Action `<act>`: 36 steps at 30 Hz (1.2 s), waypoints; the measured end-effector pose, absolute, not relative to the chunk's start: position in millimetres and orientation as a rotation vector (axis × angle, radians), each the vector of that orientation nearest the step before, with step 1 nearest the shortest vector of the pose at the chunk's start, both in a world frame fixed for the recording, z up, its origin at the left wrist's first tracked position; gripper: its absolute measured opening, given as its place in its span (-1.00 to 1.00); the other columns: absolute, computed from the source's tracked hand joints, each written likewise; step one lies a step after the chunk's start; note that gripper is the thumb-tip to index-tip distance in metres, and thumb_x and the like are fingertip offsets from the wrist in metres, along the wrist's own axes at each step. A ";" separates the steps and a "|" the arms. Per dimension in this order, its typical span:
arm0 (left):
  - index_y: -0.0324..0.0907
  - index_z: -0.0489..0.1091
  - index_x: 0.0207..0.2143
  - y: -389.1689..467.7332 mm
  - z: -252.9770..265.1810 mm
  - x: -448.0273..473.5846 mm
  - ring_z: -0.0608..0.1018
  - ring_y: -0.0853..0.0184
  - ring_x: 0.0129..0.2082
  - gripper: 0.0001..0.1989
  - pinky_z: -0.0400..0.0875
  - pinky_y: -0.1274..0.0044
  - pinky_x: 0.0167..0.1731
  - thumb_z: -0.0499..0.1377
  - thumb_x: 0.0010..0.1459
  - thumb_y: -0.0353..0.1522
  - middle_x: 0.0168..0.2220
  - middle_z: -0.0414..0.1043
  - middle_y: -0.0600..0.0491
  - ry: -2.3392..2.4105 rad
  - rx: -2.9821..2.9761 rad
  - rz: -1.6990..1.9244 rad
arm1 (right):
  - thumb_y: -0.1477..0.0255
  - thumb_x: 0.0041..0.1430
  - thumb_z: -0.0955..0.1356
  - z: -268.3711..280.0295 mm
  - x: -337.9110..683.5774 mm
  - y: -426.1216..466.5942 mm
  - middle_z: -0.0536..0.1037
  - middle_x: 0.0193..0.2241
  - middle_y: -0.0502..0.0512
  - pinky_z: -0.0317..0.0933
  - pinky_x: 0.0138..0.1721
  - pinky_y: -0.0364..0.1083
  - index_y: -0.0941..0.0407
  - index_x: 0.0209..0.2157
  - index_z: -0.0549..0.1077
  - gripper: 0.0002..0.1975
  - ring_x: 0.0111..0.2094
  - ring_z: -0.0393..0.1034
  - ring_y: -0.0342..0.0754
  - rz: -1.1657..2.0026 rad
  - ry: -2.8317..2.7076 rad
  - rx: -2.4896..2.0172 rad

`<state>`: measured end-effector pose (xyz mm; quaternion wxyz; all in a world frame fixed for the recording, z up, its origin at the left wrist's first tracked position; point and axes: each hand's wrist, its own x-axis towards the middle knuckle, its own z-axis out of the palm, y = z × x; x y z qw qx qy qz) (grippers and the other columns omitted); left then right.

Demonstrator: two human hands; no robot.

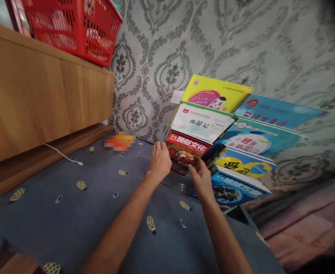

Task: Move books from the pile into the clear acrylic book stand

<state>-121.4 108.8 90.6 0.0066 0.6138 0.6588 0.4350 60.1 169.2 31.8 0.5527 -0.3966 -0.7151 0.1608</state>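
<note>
A red book [186, 146] with a mask-like figure on its cover leans at the front of a tiered, see-through book stand [178, 183]. My left hand [160, 160] closes on the book's left edge, its fingertips partly hidden. At the lower right corner, my right hand [202, 177] pinches the same book, thumb on the cover. Behind it rise a white book [203, 122] and a yellow book [215, 93]. To the right stand a blue globe-cover book [233, 190], a yellow-and-blue book [243, 163], a teal book [263, 139] and a blue book [278, 110].
The stand rests on a grey pineapple-print cloth [98, 213], close to the patterned wall [144, 68]. On the left, a wooden cabinet [50, 91] carries a red basket [78, 32]. A white cable [66, 155] and a blurred orange item [120, 141] lie on the cloth.
</note>
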 end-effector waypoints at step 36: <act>-0.38 0.22 0.12 112.1 87.0 -122.8 0.38 0.06 0.12 -0.59 0.29 0.29 0.12 0.01 0.22 -0.58 0.07 0.30 -0.31 1.954 1.879 1.428 | 0.31 0.19 0.27 43.9 63.3 158.6 0.52 0.12 0.23 0.19 0.22 0.21 0.09 0.14 0.40 -0.52 0.17 0.38 0.17 0.420 -1.744 -1.004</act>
